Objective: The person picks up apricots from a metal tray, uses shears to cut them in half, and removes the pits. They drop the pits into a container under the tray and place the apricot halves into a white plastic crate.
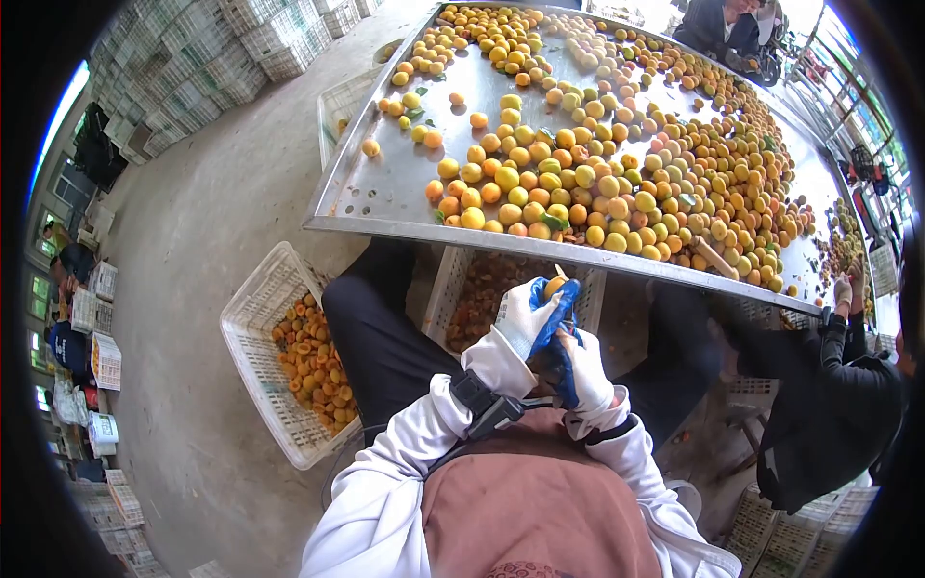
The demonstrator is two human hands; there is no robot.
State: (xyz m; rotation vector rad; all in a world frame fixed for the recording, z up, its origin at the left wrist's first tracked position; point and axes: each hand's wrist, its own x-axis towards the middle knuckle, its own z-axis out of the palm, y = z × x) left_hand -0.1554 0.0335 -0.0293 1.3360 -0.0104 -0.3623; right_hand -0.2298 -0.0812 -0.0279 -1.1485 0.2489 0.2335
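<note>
My left hand point(528, 316), in a white and blue work glove, is closed around an apricot point(554, 286) just in front of the table edge. A thin pale pointed tip point(559, 271) sticks up beside the fruit. Right below it, my right hand point(584, 371), gloved the same way, is closed with its fingers close against the left one; I cannot tell what it grips. Under both hands, between my knees, stands a crate point(445, 299) with brownish apricot pieces. To the left, a white plastic crate point(252, 332) holds many halved apricots point(313, 361).
A metal table point(385, 207) with a raised rim carries many whole apricots point(568, 178). A wooden stick point(715, 258) lies among them near the front edge. One person point(829, 414) sits close on my right, another point(718, 29) across the table. Stacked crates point(202, 63) stand far left.
</note>
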